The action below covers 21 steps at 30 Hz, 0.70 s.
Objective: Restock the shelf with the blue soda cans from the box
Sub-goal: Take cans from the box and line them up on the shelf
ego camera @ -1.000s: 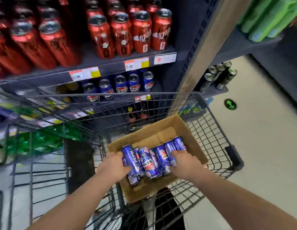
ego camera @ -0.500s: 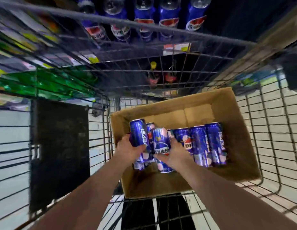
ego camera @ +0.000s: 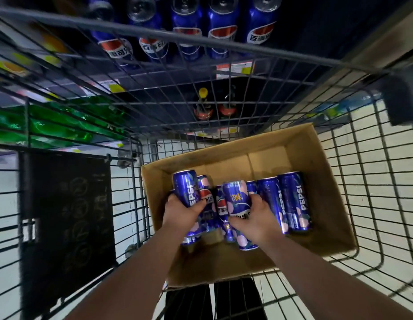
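Plainly, the open brown cardboard box [ego camera: 321, 162] sits in the grey wire shopping cart [ego camera: 374, 192] at the lower centre of the frame so that its load rides right up to the shelving. The cart's far wall stands close to the dark store shelf [ego camera: 178, 75] at the top of the frame, where a row of upright blue soda cans [ego camera: 220, 31] already faces outward.

Inside the box the tall, slim cans lie on their sides, packed side by side along the near half. Two more blue cans [ego camera: 292, 202] rest untouched at the right of the pile.

The left hand [ego camera: 180, 214] is wrapped round one blue can [ego camera: 186, 188], gripping its lower body, and the can's top end is tipped up toward the upper left of the box. The right hand [ego camera: 256, 221] clasps a second blue can [ego camera: 235, 200] from its right side, and that can is raised a little above its neighbours. Taking one can in each hand likely halves the trips to the shelf.

Both forearms reach in from the bottom edge of the frame and converge over the box, with the wrists angled downward.
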### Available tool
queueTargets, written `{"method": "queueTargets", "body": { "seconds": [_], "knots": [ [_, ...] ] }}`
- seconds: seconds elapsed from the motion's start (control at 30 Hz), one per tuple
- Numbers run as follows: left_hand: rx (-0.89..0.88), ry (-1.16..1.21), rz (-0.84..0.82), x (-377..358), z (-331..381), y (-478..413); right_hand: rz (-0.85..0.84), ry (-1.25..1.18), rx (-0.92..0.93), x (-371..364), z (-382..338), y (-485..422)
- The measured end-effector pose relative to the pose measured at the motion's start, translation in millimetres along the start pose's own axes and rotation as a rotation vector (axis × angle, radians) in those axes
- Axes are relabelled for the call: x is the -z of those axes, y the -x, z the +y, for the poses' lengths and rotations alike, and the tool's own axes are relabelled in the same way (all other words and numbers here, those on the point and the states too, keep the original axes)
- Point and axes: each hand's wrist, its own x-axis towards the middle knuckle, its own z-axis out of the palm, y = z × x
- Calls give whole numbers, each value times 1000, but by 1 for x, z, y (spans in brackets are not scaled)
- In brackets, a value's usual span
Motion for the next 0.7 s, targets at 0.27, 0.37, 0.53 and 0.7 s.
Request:
{"method": "queueTargets", "body": {
  "seconds": [0.27,0.37,0.53,0.7],
  "knots": [
    [-142,317,-225,60,35,83,166,-191,61,50,-34,71],
    [-265,412,-294,89,56,116,226,-249,167,72,-60,111],
    [-372,598,-532,143,93,179,375,-332,334,109,-102,189],
    [-555,649,-665,180,118,245,474,-423,461,140,-134,265]
  ]
}}
